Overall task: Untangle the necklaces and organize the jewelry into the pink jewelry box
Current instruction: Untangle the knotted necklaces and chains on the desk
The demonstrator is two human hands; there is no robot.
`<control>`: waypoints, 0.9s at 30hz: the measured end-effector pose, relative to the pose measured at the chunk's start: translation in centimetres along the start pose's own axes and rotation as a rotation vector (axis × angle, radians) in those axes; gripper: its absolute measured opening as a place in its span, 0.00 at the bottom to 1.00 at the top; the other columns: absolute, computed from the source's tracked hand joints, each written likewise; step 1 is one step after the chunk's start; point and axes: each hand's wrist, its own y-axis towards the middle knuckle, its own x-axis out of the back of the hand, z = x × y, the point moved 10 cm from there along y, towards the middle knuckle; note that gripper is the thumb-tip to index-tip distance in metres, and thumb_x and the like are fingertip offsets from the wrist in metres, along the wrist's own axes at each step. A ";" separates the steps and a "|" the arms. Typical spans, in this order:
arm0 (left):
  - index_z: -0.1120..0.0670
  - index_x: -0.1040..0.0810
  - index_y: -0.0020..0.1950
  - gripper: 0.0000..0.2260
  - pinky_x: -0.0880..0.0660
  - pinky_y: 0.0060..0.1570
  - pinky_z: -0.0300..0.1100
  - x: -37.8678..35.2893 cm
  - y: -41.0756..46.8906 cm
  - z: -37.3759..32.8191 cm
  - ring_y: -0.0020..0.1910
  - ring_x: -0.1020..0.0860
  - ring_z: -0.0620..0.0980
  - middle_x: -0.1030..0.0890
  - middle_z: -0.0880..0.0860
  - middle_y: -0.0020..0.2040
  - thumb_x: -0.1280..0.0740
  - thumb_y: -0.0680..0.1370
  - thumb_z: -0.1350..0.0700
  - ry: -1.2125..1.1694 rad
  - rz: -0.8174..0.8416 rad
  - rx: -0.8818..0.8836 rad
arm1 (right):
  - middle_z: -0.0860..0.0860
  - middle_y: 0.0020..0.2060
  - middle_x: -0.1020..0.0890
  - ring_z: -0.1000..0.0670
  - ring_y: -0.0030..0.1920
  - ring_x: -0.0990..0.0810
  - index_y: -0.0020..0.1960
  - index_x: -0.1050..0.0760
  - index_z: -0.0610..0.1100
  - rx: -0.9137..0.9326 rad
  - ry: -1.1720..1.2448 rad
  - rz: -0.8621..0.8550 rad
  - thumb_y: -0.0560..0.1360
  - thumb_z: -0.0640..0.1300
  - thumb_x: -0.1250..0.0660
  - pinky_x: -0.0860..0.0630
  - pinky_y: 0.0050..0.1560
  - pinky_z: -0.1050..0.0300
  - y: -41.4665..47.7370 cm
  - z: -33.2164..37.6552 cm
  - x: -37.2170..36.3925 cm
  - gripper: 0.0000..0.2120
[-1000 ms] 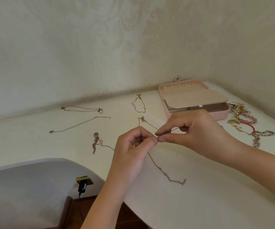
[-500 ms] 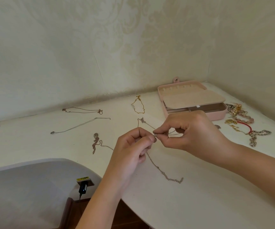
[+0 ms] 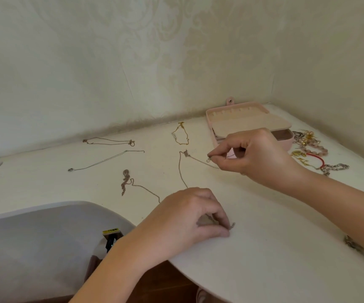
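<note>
Left hand [image 3: 183, 219]: lower centre of frame, knuckles up, low on the desk [image 3: 264, 215]. Thumb and forefinger pinch one end of the thin gold chain [image 3: 179, 169], and a few links show past the fingertips.
Right hand [image 3: 253, 156]: right of centre, in front of the pink jewelry box [image 3: 285, 145]. Thumb and forefinger pinch a clasp [image 3: 209, 159], with the other fingers curled in.
Thin gold chain: on the desk, centre of frame. It runs from under the left hand up to a small pendant [image 3: 185, 153], then slants right and down to the right hand. Whether the clasp belongs to it cannot be told.
Pink jewelry box: upper right, near the wall [image 3: 133, 62] corner. It is open, with a row of hooks and a beige flap showing inside; contents not discernible.
Gold bracelet chain [image 3: 180, 136]: just left of the box, looped, apart from the others.
Rose chain [image 3: 126, 182]: left of centre, bunched at its pendant end, its tail running to the edge of the left hand.
Silver chain [image 3: 106, 159]: left of centre, laid nearly straight.
Doubled chain [image 3: 109, 141]: above the silver chain, near the wall.
Jewelry pile [image 3: 308, 145]: right of the box. It holds gold pieces, pink beads, a red bangle [image 3: 318, 160] and a chunky silver bracelet [image 3: 335, 167].
Dark chain [image 3: 360, 252]: lower right, at the desk edge, partly hidden by the right forearm.
Grey rounded surface [image 3: 34, 241]: lower left, beyond the desk edge.
</note>
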 end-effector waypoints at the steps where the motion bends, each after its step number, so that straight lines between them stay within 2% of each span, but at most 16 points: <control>1: 0.45 0.17 0.49 0.06 0.35 0.45 0.28 0.1 0.0 -0.4 0.49 0.30 0.33 0.23 0.41 0.48 0.29 0.74 0.47 0.046 0.003 -0.025 | 0.68 0.23 0.26 0.57 0.25 0.32 0.41 0.16 0.46 -0.003 0.002 0.001 0.71 0.38 0.27 0.36 0.28 0.71 0.0 0.0 0.0 0.04; 3: 0.47 0.21 0.51 0.07 0.34 0.52 0.33 -0.2 0.1 -0.8 0.53 0.33 0.36 0.25 0.42 0.50 0.34 0.77 0.46 0.160 0.024 -0.070 | 0.68 0.25 0.25 0.57 0.25 0.31 0.40 0.16 0.47 -0.003 0.010 -0.004 0.71 0.38 0.27 0.35 0.28 0.71 0.0 0.0 0.1 0.04; 5: 0.48 0.25 0.52 0.08 0.33 0.54 0.36 -0.7 0.0 -0.8 0.50 0.37 0.37 0.28 0.41 0.51 0.39 0.80 0.46 0.278 0.021 -0.096 | 0.68 0.27 0.23 0.57 0.25 0.31 0.40 0.17 0.49 -0.003 0.018 -0.011 0.71 0.39 0.27 0.35 0.28 0.71 0.0 0.0 0.2 0.06; 6: 0.49 0.26 0.52 0.08 0.31 0.53 0.39 -0.8 -0.1 -0.9 0.49 0.38 0.37 0.29 0.42 0.50 0.42 0.81 0.47 0.328 0.005 -0.108 | 0.67 0.28 0.23 0.57 0.25 0.31 0.39 0.17 0.50 -0.002 0.017 -0.011 0.71 0.39 0.26 0.35 0.28 0.71 0.0 0.0 0.3 0.06; 8: 0.50 0.27 0.46 0.11 0.25 0.41 0.40 -1.1 -0.1 -0.8 0.44 0.34 0.40 0.28 0.44 0.44 0.45 0.80 0.47 0.414 -0.037 -0.140 | 0.67 0.28 0.23 0.57 0.25 0.31 0.40 0.16 0.49 0.001 0.006 -0.014 0.70 0.39 0.26 0.36 0.28 0.71 -0.1 0.1 0.3 0.05; 10: 0.50 0.27 0.41 0.12 0.27 0.32 0.37 -1.2 -0.1 -0.4 0.38 0.29 0.44 0.26 0.45 0.39 0.46 0.77 0.48 0.480 -0.092 -0.189 | 0.64 0.28 0.22 0.57 0.25 0.32 0.40 0.16 0.48 0.007 -0.006 -0.026 0.70 0.39 0.26 0.36 0.28 0.71 -0.1 0.2 0.3 0.04; 12: 0.50 0.26 0.40 0.11 0.31 0.34 0.35 -1.2 0.0 -0.3 0.37 0.28 0.44 0.25 0.45 0.38 0.45 0.77 0.50 0.531 -0.120 -0.189 | 0.62 0.28 0.21 0.57 0.25 0.32 0.40 0.16 0.47 0.010 -0.012 -0.030 0.70 0.39 0.26 0.36 0.28 0.71 -0.2 0.3 0.4 0.04; 14: 0.50 0.29 0.45 0.08 0.33 0.42 0.35 -0.7 0.0 -0.7 0.42 0.30 0.43 0.25 0.45 0.43 0.44 0.81 0.53 0.405 -0.101 -0.152 | 0.63 0.24 0.24 0.57 0.25 0.32 0.41 0.16 0.46 -0.008 0.005 -0.016 0.71 0.39 0.27 0.36 0.28 0.71 -0.2 0.5 0.4 0.03; 16: 0.50 0.30 0.49 0.06 0.33 0.49 0.34 0.1 0.2 0.2 0.48 0.29 0.39 0.24 0.42 0.48 0.44 0.83 0.52 0.075 -0.033 -0.026 | 0.65 0.20 0.27 0.57 0.23 0.33 0.42 0.16 0.44 -0.050 0.052 0.003 0.72 0.39 0.27 0.35 0.27 0.71 -0.2 0.3 0.4 0.02; 18: 0.51 0.30 0.47 0.07 0.30 0.52 0.36 0.7 0.6 0.8 0.48 0.24 0.39 0.20 0.41 0.44 0.44 0.82 0.52 -0.252 0.031 0.054 | 0.64 0.19 0.29 0.57 0.22 0.34 0.42 0.16 0.43 -0.087 0.112 -0.008 0.72 0.39 0.27 0.37 0.25 0.71 -0.2 0.0 0.8 0.01; 20: 0.54 0.30 0.45 0.08 0.26 0.52 0.40 1.9 1.5 1.4 0.41 0.22 0.43 0.21 0.43 0.35 0.44 0.82 0.55 -0.443 0.029 0.095 | 0.62 0.17 0.30 0.57 0.20 0.36 0.41 0.17 0.43 -0.125 0.168 -0.026 0.71 0.39 0.27 0.40 0.24 0.71 0.0 -0.4 1.1 0.01; 23: 0.56 0.27 0.45 0.07 0.22 0.43 0.41 3.3 2.9 2.3 0.33 0.22 0.45 0.24 0.45 0.30 0.40 0.82 0.61 -0.502 0.037 0.172 | 0.59 0.15 0.33 0.56 0.19 0.40 0.40 0.17 0.44 -0.172 0.227 -0.016 0.71 0.40 0.27 0.43 0.24 0.69 0.0 -0.8 1.2 0.02; 27: 0.55 0.24 0.47 0.08 0.28 0.34 0.34 4.8 4.4 2.1 0.31 0.25 0.43 0.21 0.47 0.33 0.40 0.81 0.64 -0.417 0.122 0.191 | 0.57 0.20 0.30 0.56 0.22 0.40 0.38 0.16 0.46 -0.214 0.254 0.060 0.70 0.40 0.26 0.41 0.23 0.67 0.0 -1.0 0.9 0.04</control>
